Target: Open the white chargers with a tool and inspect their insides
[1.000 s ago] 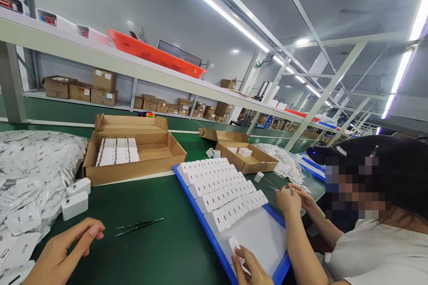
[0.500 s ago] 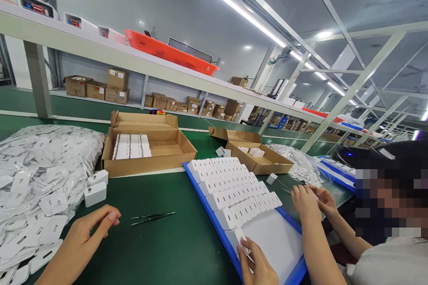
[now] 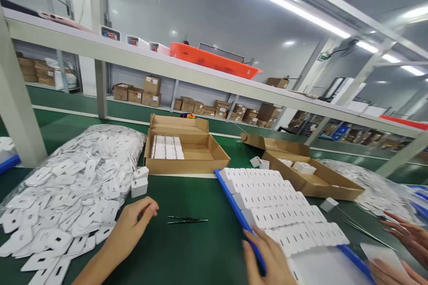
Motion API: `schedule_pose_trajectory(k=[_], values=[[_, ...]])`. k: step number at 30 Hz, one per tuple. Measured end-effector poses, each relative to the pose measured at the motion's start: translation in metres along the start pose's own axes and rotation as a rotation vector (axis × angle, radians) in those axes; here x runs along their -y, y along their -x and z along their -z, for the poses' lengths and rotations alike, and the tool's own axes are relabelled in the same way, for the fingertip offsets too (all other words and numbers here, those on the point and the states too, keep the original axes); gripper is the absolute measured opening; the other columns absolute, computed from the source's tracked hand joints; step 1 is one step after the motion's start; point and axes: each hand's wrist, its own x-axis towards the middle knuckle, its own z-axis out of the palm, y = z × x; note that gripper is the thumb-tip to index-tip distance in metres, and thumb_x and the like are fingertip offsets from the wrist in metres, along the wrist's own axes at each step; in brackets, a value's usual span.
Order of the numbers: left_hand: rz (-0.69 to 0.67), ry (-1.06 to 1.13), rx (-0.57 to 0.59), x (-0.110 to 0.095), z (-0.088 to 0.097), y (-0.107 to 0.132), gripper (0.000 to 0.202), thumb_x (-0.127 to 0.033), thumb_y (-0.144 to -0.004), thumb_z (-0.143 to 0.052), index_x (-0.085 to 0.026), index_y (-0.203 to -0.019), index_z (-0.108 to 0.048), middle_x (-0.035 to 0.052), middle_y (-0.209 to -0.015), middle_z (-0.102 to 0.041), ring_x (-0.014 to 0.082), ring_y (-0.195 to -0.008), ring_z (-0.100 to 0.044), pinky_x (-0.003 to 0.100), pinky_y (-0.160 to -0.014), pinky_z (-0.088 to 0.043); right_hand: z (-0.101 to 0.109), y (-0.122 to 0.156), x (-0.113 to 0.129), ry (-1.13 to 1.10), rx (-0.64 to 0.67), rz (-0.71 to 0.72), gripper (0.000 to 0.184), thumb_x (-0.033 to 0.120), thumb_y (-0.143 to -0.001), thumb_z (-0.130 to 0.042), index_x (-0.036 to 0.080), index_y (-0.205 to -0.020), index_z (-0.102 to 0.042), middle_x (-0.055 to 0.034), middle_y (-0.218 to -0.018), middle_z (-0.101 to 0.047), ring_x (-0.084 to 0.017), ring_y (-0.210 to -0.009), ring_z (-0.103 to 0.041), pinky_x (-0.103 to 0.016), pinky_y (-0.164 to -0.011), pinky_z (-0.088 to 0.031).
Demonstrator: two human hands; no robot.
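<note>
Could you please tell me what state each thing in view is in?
Blue tray: partly filled
Left hand: open, nothing visibly held
Right hand: open, at the tray's left edge
Tweezers beside left hand: lying unheld
Far-right tweezers: lying unheld
Left cardboard box: open, partly filled
Right cardboard box: open, partly filled
Clear bag: open, white plates spilling out
Ceiling light: lit

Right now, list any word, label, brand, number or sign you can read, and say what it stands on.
Readable text: none.
Labels on the cardboard boxes at the back: too small to read.
White pieces in the blue tray: no legible lettering.
</note>
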Motion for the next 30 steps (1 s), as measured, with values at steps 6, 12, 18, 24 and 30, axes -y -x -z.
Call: schedule_pose_trajectory(k=[6,12,18,24,30], values=[[0.022,0.064,-0.313,0.013,0.009,-0.011,0.025,-0.042,-0.086,-0.044,-0.022,-0.085,-0.06,0.0035,-0.085,-0.067,0.0235,-0.084,-0.062,0.034,-0.076,-0.046,-0.102,-0.082,0.154,-0.549,0.563,0.377,0.059,0.006,-0.077,-0.057,0.019,-0.133,-0.047,-0.0116,-0.143,-0.043,-0.029,-0.131,-0.039,-0.048,-0.108,-0.036],[0.119,0.11,-0.61,0.026,0.036,-0.023,0.023,-0.038,-0.088,-0.04,-0.021,-0.094,-0.054,0.0077,-0.099,-0.064,0.0241,-0.091,-0.061,0.035,-0.078,-0.048,-0.168,-0.119,0.192,-0.776,0.636,0.239,0.044,-0.001,-0.071,-0.057,0.014,-0.112,-0.059,-0.0145,-0.12,-0.055,-0.032,-0.12,-0.045,-0.055,-0.104,-0.031],[0.086,0.075,-0.556,0.032,0.028,-0.029,0.048,-0.037,-0.072,-0.065,-0.019,-0.114,-0.051,0.0119,-0.119,-0.057,0.0317,-0.117,-0.05,0.048,-0.097,-0.04,-0.169,-0.128,0.173,-1.126,0.83,-0.056,0.031,0.04,-0.087,-0.046,0.014,-0.087,-0.062,-0.0079,-0.079,-0.062,-0.019,-0.07,-0.06,-0.033,-0.066,-0.051],[0.008,0.109,-0.44,0.021,0.014,-0.026,0.048,-0.018,-0.066,-0.067,-0.019,-0.111,-0.054,0.0082,-0.107,-0.066,0.0253,-0.099,-0.063,0.04,-0.087,-0.049,-0.141,-0.115,0.192,-1.366,1.062,-0.08,0.05,0.052,-0.091,-0.031,0.012,-0.095,-0.062,-0.0099,-0.079,-0.066,-0.015,-0.063,-0.061,-0.026,-0.058,-0.049],[-0.071,0.114,-0.619,0.016,0.029,-0.023,0.036,-0.027,-0.076,-0.06,-0.021,-0.109,-0.047,0.0069,-0.107,-0.06,0.0211,-0.096,-0.061,0.033,-0.083,-0.049,-0.136,-0.072,0.207,-1.278,0.969,0.183,0.024,0.034,-0.086,-0.05,0.017,-0.094,-0.066,-0.0094,-0.104,-0.067,-0.025,-0.097,-0.058,-0.04,-0.091,-0.043]])
